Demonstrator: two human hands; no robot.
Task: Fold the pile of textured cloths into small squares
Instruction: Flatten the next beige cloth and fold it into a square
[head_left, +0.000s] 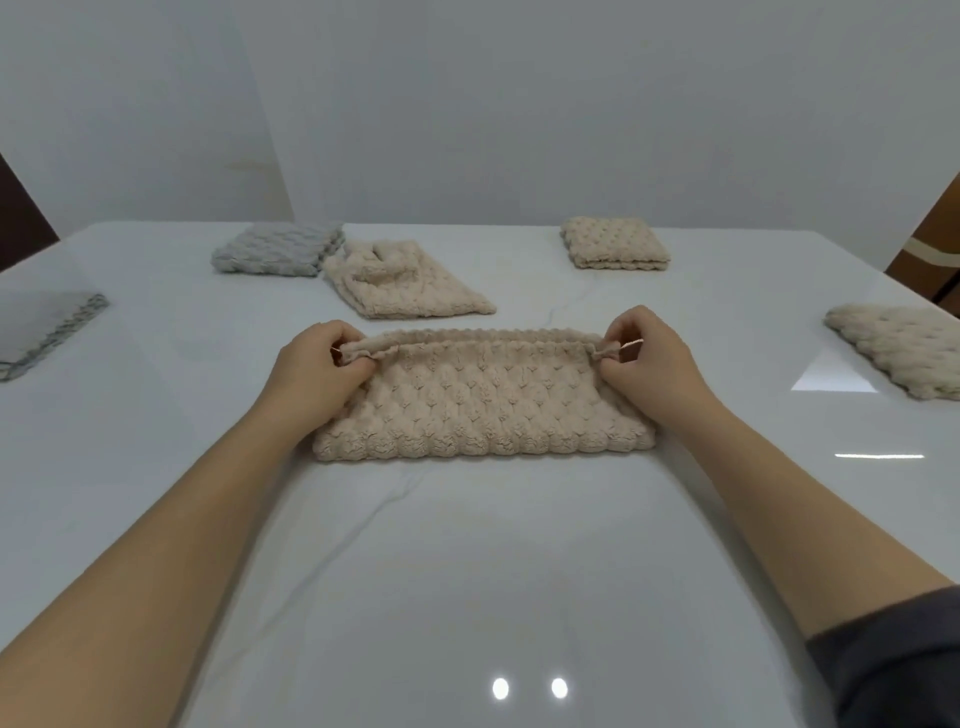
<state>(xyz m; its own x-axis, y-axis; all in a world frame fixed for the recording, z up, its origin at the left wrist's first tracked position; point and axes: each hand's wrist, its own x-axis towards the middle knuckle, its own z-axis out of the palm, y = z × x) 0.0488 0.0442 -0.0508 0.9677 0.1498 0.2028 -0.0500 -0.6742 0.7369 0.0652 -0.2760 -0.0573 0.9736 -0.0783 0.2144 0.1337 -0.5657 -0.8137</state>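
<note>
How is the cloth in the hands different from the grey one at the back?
The held cloth is beige and a long rectangle; the grey cloth is a small folded square. The left hand and right hand pinch the held cloth, not the grey cloth. Both are bumpy.

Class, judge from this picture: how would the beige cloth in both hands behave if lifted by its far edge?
Probably floppy: the beige cloth bunches where the left hand and right hand pinch its far corners. Likely light, given its airy, puffy pile. That pile should drag, not slide, on the glossy table.
</note>
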